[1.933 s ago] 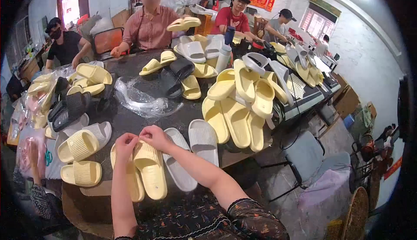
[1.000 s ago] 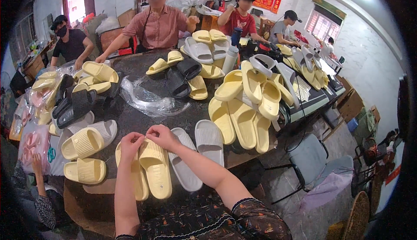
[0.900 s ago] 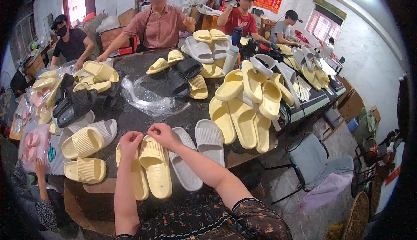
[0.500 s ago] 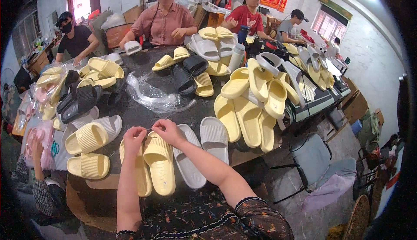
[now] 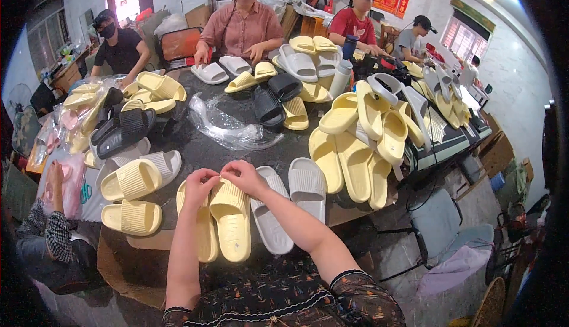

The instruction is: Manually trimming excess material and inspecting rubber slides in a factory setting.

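Note:
My left hand [image 5: 201, 186] and my right hand [image 5: 244, 179] are close together over the strap end of a yellow ribbed slide slipper [image 5: 232, 226]. Thumb and fingers are pinched on both; whatever lies between them is too small to make out. A second yellow slipper [image 5: 205, 235] lies alongside, partly behind my left hand and forearm. Right of these rests a grey slipper [image 5: 274, 229], partly covered by my right forearm, and beside it another grey slipper [image 5: 307, 188].
Yellow slippers [image 5: 355, 161] are heaped at right, and more yellow slippers [image 5: 131, 217] lie at left with black slippers [image 5: 125, 134]. Clear plastic wrap [image 5: 228, 128] lies mid-table. Several people work around the table; a grey chair [image 5: 438, 223] stands at right.
The whole view has shifted, moving the scene rightward. My hands stay pinched over the yellow slipper's far end. Across the table, a person's lifted grey slipper is now down on the table.

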Demonstrator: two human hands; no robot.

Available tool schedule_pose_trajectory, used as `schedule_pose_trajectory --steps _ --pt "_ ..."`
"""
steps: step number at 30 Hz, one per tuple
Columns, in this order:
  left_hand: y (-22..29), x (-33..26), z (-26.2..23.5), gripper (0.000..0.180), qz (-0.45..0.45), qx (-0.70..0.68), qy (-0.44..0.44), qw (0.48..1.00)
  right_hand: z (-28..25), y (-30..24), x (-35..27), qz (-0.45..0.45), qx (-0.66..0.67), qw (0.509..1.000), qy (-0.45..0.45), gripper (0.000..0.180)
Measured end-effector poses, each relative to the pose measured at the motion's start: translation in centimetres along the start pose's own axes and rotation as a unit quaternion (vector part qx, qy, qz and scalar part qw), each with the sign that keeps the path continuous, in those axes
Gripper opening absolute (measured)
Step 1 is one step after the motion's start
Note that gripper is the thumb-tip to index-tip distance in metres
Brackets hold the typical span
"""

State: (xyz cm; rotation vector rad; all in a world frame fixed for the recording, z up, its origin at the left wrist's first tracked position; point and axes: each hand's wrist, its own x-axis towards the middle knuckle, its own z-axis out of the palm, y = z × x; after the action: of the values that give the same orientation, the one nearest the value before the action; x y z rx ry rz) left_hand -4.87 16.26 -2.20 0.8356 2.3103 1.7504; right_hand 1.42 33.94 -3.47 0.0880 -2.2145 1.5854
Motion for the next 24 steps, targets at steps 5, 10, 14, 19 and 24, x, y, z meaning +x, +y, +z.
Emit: schedule_pose_trajectory --steps 5,10,14,19,24 --pt "-0.7 0.1 -0.1 0.012 0.009 -0.002 0.064 0.998 0.0 -0.2 0.2 0.032 -0.015 0.999 0.004 0.019" --pt "-0.8 -0.1 -0.3 0.012 -0.005 0.017 0.021 1.0 -0.2 -1.8 -0.1 0.023 -0.02 0.999 -0.032 0.02" --pt "-0.9 0.1 0.1 0.011 0.03 0.008 0.046 0.998 -0.1 -0.3 -0.1 0.017 -0.043 0.999 0.019 0.021" --pt "-1.0 0.0 -0.3 0.01 0.028 0.008 0.038 0.999 0.0 -0.6 0.0 0.041 0.015 0.999 -0.011 0.022" --pt "-1.0 0.2 0.0 0.01 0.036 -0.005 0.052 0.998 -0.2 -0.4 0.1 0.025 -0.031 0.999 0.003 0.021"
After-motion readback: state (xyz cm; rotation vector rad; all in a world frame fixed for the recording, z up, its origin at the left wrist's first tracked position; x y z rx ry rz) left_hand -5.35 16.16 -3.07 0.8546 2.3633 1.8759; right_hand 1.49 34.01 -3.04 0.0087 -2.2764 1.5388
